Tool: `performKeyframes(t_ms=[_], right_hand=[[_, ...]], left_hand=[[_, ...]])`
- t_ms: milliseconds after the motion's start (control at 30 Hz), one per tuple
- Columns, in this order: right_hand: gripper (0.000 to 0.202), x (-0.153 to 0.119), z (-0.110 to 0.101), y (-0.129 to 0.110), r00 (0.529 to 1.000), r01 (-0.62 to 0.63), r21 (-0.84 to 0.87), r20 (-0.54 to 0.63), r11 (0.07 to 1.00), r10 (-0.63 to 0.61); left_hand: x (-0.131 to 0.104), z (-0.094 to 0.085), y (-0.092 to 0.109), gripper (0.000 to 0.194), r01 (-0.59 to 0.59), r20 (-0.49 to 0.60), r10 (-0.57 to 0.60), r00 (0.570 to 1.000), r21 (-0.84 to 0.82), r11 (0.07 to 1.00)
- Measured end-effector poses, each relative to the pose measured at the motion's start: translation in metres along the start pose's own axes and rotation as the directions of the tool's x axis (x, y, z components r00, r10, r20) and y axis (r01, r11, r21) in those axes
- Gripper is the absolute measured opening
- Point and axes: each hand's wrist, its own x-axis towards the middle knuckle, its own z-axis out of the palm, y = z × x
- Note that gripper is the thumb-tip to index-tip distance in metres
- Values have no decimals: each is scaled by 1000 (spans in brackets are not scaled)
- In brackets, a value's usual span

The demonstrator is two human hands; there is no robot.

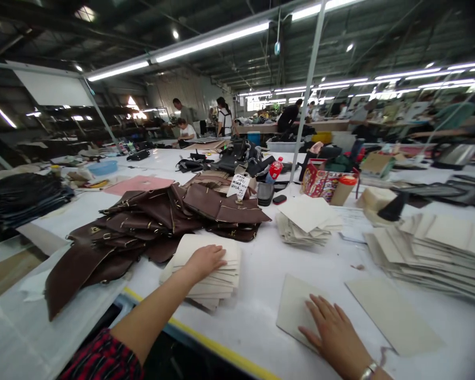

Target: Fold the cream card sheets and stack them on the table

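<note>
My left hand [209,259] rests on top of a stack of off-white fabric panels [217,287], its fingers stretched out toward the right edge. On the white table, my right hand [332,327] lies spread over a single pale panel [295,303] and touches its right part. Another flat panel [393,314] lies just to the right of that hand. Behind the left hand's stack is a heap of dark brown leather pieces [142,224] with small metal fittings. A handwritten white tag [238,186] sits upon the heap.
A small pile of pale panels [306,219] stands mid-table, and a larger fanned stack [439,253] is at the right. Further back are a red-capped bottle [275,170], a patterned box [320,182] and black bags [241,155]. The table's yellow edge [221,353] runs along the front. Other people work in the background.
</note>
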Motion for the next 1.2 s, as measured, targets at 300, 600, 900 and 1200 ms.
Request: performKeyframes(t_ms=[300,600,900,1200], right_hand=[[67,-11,5,-24,988,-48,-31,143,998,52],[31,-24,-26,33,963,-211,145,-139,967,231],[37,-65,-67,89,742,-303,910,39,283,670],[43,-49,-66,74,952,-300,950,292,89,94]], left_hand=[[0,-17,-14,38,105,-261,-93,961,33,994],[-32,-34,136,47,-400,-658,317,683,26,916],[-9,88,247,31,-555,-213,512,832,-324,766],[26,36,214,55,327,313,104,944,-929,-176]])
